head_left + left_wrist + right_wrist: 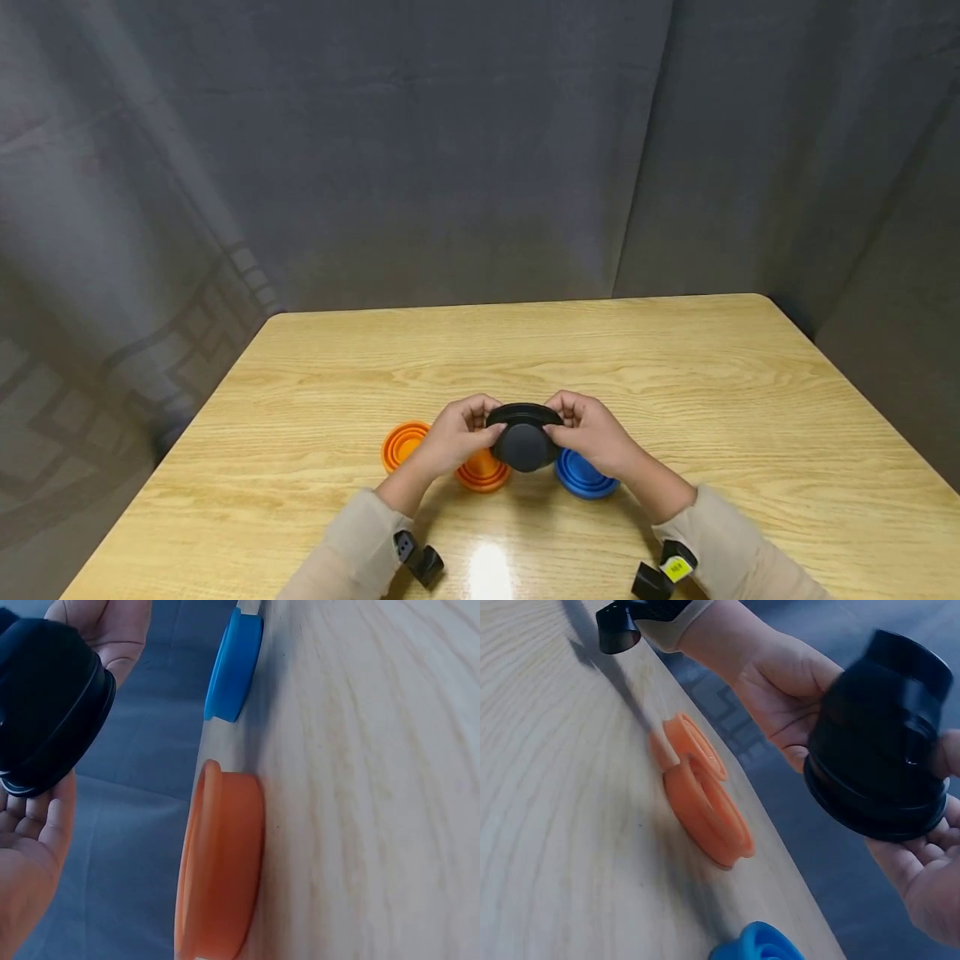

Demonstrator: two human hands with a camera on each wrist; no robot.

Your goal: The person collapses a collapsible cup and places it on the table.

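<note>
A black collapsible cup (524,448) is held up off the table between both hands, its stepped sides drawn out and its dark round base towards me in the head view. My left hand (455,437) pinches its left side, thumb in front and fingers behind. On the opposite side my right hand (592,434) grips the cup the same way. The right wrist view shows the black cup (877,750) tilted, with its wide rim low and its narrow end up. Beneath the hands lie two orange collapsible cups (405,442) (483,475) and a blue one (587,477), pressed flat.
The wooden table (300,400) extends on every side of the cups. A grey curtain (450,167) hangs behind its far edge. A small black camera (427,567) is strapped to the left wrist, another camera (652,581) to the right.
</note>
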